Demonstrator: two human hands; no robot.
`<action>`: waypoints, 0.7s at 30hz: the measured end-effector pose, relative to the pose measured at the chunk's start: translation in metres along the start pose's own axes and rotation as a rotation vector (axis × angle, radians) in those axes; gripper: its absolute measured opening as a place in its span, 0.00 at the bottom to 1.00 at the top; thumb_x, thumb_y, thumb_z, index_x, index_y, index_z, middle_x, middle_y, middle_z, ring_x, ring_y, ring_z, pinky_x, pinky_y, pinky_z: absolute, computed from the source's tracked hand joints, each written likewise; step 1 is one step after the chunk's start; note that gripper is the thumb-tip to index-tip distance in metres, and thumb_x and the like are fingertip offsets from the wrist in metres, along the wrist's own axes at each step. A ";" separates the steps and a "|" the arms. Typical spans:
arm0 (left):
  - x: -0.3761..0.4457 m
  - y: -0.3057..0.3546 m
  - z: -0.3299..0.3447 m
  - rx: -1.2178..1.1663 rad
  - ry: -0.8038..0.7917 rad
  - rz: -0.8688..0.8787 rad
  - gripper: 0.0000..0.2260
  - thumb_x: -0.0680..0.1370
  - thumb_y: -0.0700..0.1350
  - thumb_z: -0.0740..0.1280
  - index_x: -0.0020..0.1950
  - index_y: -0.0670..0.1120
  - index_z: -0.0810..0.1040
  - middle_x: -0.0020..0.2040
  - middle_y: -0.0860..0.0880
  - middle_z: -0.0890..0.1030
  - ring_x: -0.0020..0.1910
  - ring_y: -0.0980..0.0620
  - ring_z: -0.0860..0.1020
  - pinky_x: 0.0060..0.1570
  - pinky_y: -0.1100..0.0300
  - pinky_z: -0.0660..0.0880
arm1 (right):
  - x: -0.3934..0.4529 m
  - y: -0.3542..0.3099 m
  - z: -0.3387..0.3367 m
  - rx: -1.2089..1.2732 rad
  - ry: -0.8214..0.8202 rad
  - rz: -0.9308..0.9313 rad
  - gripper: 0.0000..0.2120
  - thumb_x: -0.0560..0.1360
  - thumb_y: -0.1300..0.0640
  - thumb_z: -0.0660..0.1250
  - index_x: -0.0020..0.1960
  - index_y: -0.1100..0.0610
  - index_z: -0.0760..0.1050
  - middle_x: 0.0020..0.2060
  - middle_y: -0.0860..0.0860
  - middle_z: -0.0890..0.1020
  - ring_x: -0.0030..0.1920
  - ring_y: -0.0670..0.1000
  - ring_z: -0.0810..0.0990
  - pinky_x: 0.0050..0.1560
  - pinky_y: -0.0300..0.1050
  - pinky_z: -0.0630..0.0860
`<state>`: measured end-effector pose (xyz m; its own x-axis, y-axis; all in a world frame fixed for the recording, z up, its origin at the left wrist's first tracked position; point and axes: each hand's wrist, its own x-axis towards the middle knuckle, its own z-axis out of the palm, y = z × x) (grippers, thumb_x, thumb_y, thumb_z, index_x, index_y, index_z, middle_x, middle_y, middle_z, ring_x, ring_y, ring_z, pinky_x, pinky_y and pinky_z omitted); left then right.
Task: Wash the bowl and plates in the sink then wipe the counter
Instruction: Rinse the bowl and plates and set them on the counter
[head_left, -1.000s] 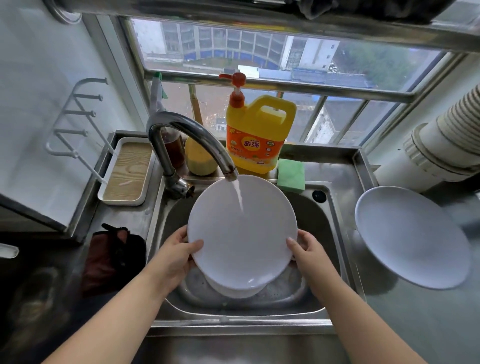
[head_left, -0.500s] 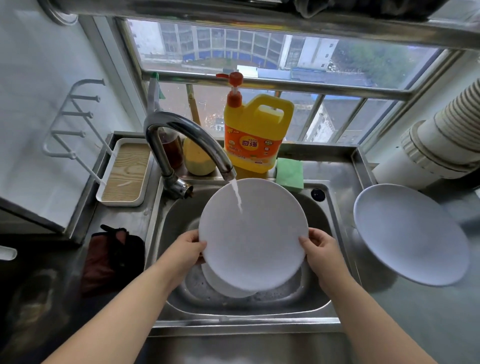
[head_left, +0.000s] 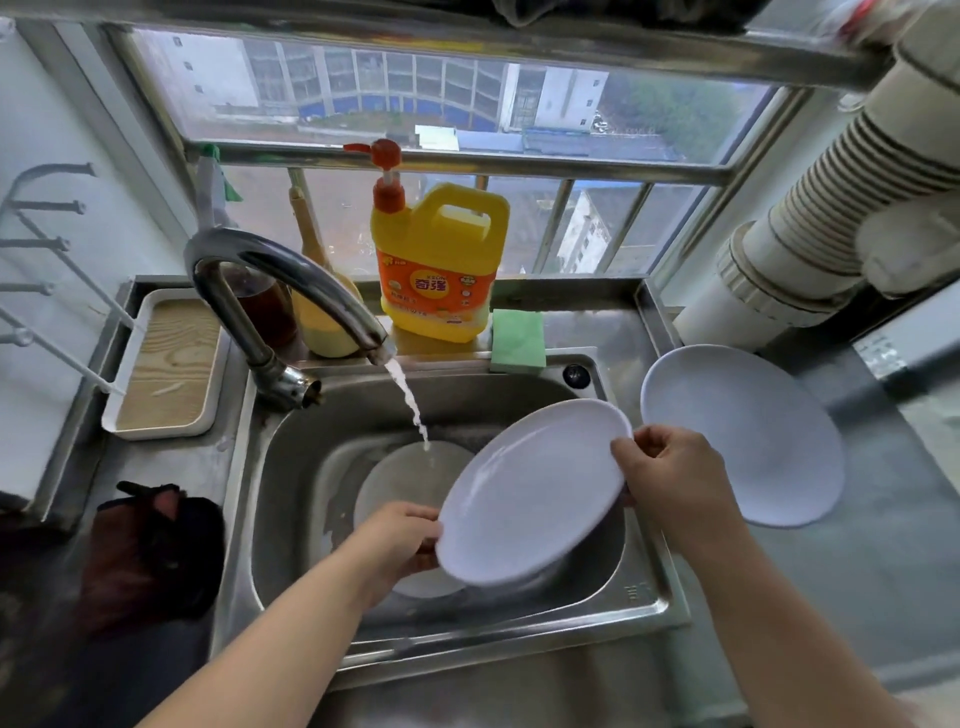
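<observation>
You've got the white plate (head_left: 530, 493) tilted over the sink (head_left: 291, 467), left hand (head_left: 395, 540) pinching its 8 o'clock rim, right hand (head_left: 670, 478) gripping at 2 o'clock. Water's hitting another dish (head_left: 410, 478) below, probably a plate, and a third plate (head_left: 748, 436) sits at your 3 o'clock.

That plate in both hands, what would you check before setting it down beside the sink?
1. Grip: left hand and right hand both hold the plate by its rim: ok.
2. Plate out of the water stream: ok.
3. Landing spot: another plate already lies on the counter to the right, so stacking seems likely: ok.
4. Plate rinsed clean: no suds visible, underside hidden: cannot tell.
5. Faucet off: not ok, running.
6. Sink emptied: not ok, a dish remains.
</observation>
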<state>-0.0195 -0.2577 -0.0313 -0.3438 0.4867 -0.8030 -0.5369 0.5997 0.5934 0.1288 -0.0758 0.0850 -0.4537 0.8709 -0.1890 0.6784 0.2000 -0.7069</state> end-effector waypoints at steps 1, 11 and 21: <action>0.001 -0.001 0.002 0.006 -0.003 -0.020 0.08 0.78 0.33 0.62 0.52 0.35 0.80 0.44 0.41 0.85 0.44 0.46 0.83 0.38 0.60 0.78 | 0.000 -0.003 -0.002 -0.008 0.004 0.005 0.07 0.73 0.56 0.67 0.38 0.58 0.78 0.28 0.52 0.81 0.29 0.51 0.82 0.40 0.48 0.81; -0.018 0.016 0.005 -0.036 0.057 0.019 0.05 0.77 0.33 0.64 0.52 0.35 0.77 0.46 0.38 0.82 0.42 0.45 0.81 0.36 0.59 0.78 | 0.010 0.011 -0.014 -0.076 0.005 0.043 0.07 0.74 0.56 0.65 0.40 0.59 0.77 0.31 0.52 0.81 0.36 0.54 0.80 0.38 0.44 0.74; -0.042 0.100 0.079 -0.169 -0.176 0.419 0.08 0.80 0.39 0.61 0.55 0.40 0.79 0.44 0.43 0.83 0.41 0.47 0.80 0.45 0.52 0.77 | 0.003 0.119 -0.078 0.203 0.190 0.224 0.11 0.74 0.48 0.65 0.43 0.56 0.77 0.39 0.56 0.84 0.43 0.59 0.82 0.49 0.63 0.78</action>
<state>0.0019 -0.1679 0.0659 -0.4295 0.7732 -0.4665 -0.5024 0.2247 0.8349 0.2535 -0.0139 0.0532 -0.1779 0.9549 -0.2378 0.6115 -0.0820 -0.7870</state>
